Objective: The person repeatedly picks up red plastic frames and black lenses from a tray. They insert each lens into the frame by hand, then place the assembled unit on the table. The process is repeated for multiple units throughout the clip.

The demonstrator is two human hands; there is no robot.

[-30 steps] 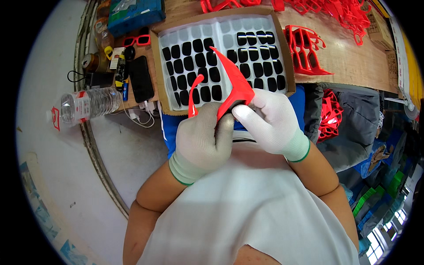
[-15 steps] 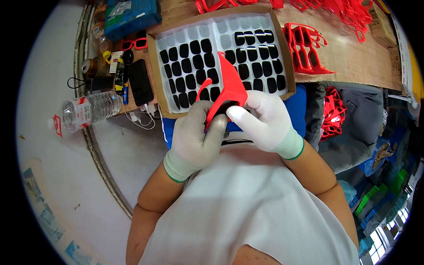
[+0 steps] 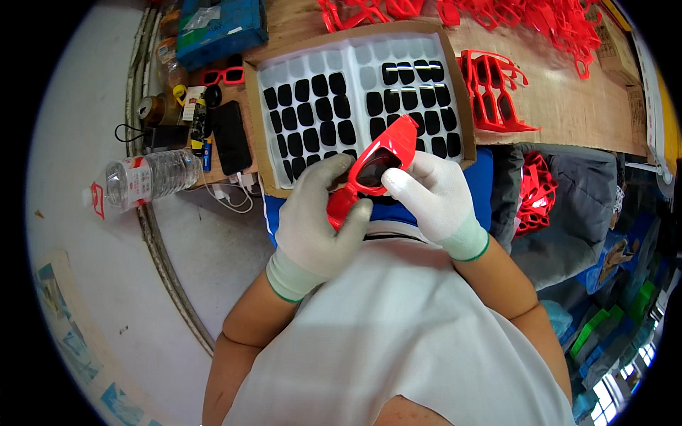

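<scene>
A red sunglasses frame [image 3: 383,153] is held between both white-gloved hands, close to my chest. My left hand [image 3: 316,220] grips its lower left end, thumb laid across the front. My right hand [image 3: 430,195] holds the right side, a fingertip pressing at a dark lens [image 3: 369,170] seated in the frame. Just beyond the hands lies a cardboard box [image 3: 465,106] with white trays [image 3: 359,71] holding several loose black lenses in rows.
Red frames [image 3: 497,89] are stacked right of the box, with more piled at the far right of the wooden table [image 3: 575,106] and in a heap [image 3: 536,195] below it. Left of the box: a phone [image 3: 231,145], a plastic water bottle [image 3: 145,181], cables, a blue crate [image 3: 220,25].
The frame has been turned from edge-on with its arms sticking up to facing me, and a dark lens now sits in it. Both hands stayed in place.
</scene>
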